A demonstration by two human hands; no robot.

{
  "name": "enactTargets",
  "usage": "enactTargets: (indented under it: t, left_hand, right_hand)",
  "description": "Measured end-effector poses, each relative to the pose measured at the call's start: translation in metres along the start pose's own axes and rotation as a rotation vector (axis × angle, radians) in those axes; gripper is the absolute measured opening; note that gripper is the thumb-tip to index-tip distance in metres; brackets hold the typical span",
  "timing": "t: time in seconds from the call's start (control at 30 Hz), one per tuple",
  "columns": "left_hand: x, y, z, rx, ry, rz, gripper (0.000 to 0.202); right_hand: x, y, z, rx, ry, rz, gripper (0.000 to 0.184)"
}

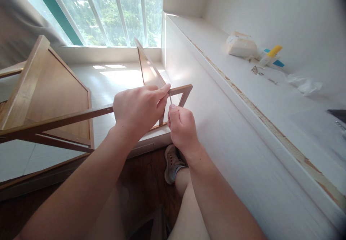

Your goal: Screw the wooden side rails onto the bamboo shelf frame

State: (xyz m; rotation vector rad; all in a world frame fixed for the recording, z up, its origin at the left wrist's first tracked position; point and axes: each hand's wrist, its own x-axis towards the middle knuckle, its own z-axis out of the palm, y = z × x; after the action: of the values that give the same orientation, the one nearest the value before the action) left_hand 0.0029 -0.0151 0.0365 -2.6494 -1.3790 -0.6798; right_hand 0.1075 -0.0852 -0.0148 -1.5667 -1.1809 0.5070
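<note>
Beside the white panel [229, 131], over the pale ledge [104, 131], I hold the wooden frame [185, 96], left hand [139, 104] wrapped over its bar [180, 89], right hand [183, 126] clenched round a thin metal shaft [171, 99] at the bar, apparently a screwing step, whose next move needs, I judge, steady alignment.

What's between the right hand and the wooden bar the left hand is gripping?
In the head view, a thin metal shaft runs from the right hand toward the wooden bar.

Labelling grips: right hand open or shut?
Shut: the right hand is curled into a fist, with a thin metal shaft protruding beside the thumb toward the wooden bar.
</note>
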Motion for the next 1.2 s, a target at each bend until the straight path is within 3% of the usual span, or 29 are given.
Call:
enactTargets:
  t: [0.23, 0.53, 0.73, 0.93, 1.2]
  left_hand:
    - [0.0, -0.001, 0.001, -0.045, -0.006, -0.006, 0.041]
    - [0.0, -0.001, 0.001, -0.018, 0.011, 0.006, 0.04]
    - [0.001, -0.002, 0.002, -0.017, -0.003, 0.004, 0.042]
    - [0.001, -0.002, 0.003, -0.01, 0.008, 0.001, 0.042]
    - [0.001, -0.002, 0.004, -0.044, 0.01, -0.001, 0.04]
  right_hand:
    - [-0.001, -0.003, 0.009, 0.463, -0.023, 0.2, 0.044]
    - [-0.002, -0.006, 0.011, 0.759, -0.057, 0.285, 0.039]
    - [0.0, -0.012, 0.005, 0.941, -0.172, 0.379, 0.036]
    - [0.001, -0.012, 0.004, 0.971, -0.189, 0.408, 0.035]
    - [-0.002, -0.005, 0.01, 0.837, -0.089, 0.292, 0.038]
